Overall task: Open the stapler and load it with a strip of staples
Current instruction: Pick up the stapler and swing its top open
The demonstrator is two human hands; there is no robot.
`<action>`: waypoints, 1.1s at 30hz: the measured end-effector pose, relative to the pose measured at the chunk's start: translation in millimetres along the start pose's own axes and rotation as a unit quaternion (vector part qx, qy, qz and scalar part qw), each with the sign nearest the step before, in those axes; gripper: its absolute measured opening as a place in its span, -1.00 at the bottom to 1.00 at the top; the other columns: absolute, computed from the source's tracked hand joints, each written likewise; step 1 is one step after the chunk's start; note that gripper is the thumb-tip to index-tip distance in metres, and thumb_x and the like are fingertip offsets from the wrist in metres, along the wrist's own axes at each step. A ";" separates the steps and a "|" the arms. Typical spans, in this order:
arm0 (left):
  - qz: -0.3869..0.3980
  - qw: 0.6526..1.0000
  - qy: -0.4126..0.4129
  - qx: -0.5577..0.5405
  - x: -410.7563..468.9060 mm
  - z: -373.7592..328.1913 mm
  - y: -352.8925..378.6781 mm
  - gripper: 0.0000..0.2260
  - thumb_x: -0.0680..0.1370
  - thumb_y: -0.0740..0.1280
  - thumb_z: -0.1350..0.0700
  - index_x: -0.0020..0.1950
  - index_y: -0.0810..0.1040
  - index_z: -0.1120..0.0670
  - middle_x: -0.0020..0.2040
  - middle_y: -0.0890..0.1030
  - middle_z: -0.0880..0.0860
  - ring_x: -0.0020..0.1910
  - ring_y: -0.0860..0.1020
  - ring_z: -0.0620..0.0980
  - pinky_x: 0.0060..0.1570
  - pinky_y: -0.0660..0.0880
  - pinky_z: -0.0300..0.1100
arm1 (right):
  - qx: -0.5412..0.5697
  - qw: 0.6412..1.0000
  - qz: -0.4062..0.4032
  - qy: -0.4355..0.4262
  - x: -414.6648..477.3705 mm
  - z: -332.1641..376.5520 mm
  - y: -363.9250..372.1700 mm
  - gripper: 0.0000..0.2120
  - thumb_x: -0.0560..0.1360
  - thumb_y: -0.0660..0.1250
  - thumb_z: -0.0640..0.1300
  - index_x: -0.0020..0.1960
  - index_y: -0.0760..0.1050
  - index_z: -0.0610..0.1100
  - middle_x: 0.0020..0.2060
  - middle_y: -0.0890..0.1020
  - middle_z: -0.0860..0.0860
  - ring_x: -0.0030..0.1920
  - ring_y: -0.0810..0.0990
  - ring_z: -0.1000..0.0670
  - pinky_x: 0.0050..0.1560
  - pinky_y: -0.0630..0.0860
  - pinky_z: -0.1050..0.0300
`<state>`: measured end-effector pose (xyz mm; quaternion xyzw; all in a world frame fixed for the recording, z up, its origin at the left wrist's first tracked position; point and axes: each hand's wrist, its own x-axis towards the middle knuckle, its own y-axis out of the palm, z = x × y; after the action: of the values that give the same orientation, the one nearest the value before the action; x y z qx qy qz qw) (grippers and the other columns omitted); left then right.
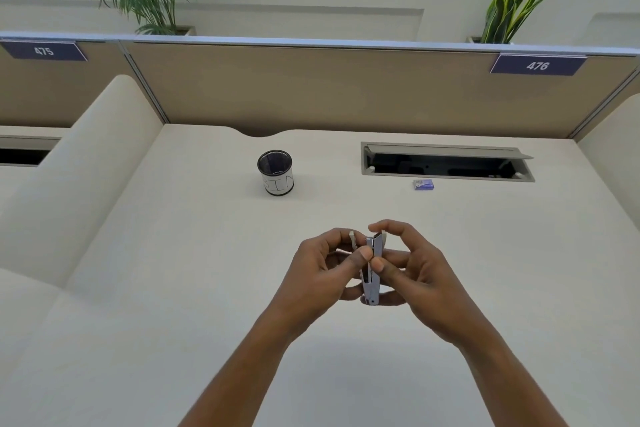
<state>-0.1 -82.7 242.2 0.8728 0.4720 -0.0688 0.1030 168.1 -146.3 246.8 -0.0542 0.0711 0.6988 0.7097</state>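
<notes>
A small grey-lilac stapler (373,270) is held upright above the desk between both hands, hinge end down and its arms spread apart at the top. My left hand (323,270) grips its left side, thumb pressed on the middle. My right hand (412,270) holds the right side, thumb on the body and index finger curled over the top tip. A small purple staple box (423,184) lies far back on the desk, right of centre. No loose staple strip is visible.
A black mesh cup (275,173) with a white label stands at the back centre. An open cable tray slot (446,163) is cut into the desk (207,288) behind the box. Beige partition panels (329,90) close the back; raised dividers flank both sides.
</notes>
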 end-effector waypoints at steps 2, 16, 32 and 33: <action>-0.003 1.000 -0.004 -0.008 0.1 -1.5 0.4 -0.91 0.60 0.42 0.15 0.08 0.65 0.11 -0.14 0.70 -0.02 -0.12 0.71 -0.07 -0.18 0.67 -0.10 | -0.006 1.000 0.004 0.002 -0.2 1.3 -0.4 -0.63 0.61 0.29 -0.22 0.38 0.39 0.02 0.05 0.76 -0.12 0.05 0.75 -0.15 -0.05 0.71 -0.16; -0.011 1.000 0.001 0.024 1.2 5.9 7.9 -0.94 0.63 0.38 0.12 0.00 0.64 0.06 -0.20 0.61 -0.02 -0.13 0.62 -0.09 -0.12 0.71 0.08 | 0.009 1.000 -0.020 0.001 -4.3 -5.9 -1.8 -0.72 0.60 0.30 -0.27 0.26 0.40 -0.04 -0.04 0.76 -0.21 -0.02 0.76 -0.20 -0.06 0.70 -0.21; -0.073 0.995 0.006 -0.063 4.1 4.4 2.2 -0.89 0.63 0.38 0.14 0.05 0.64 0.16 -0.10 0.61 0.02 -0.03 0.61 -0.02 -0.12 0.70 0.07 | 0.106 0.992 -0.068 -0.003 -17.3 -8.5 -19.4 -0.76 0.53 0.33 -0.24 0.15 0.38 -0.11 0.12 0.73 -0.18 0.13 0.72 -0.22 -0.02 0.67 -0.30; -0.069 0.996 0.005 -0.055 3.8 4.8 2.3 -0.89 0.62 0.38 0.13 0.06 0.64 0.15 -0.09 0.62 0.02 -0.02 0.63 0.00 -0.11 0.70 0.10 | 0.096 0.993 -0.068 -0.006 -17.7 -8.7 -19.5 -0.77 0.54 0.32 -0.26 0.17 0.38 -0.12 0.12 0.73 -0.17 0.12 0.73 -0.21 0.00 0.68 -0.26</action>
<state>3.8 -82.0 236.9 0.8316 0.5347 -0.0451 0.1435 187.1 -165.5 241.0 0.0138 0.1301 0.6389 0.7581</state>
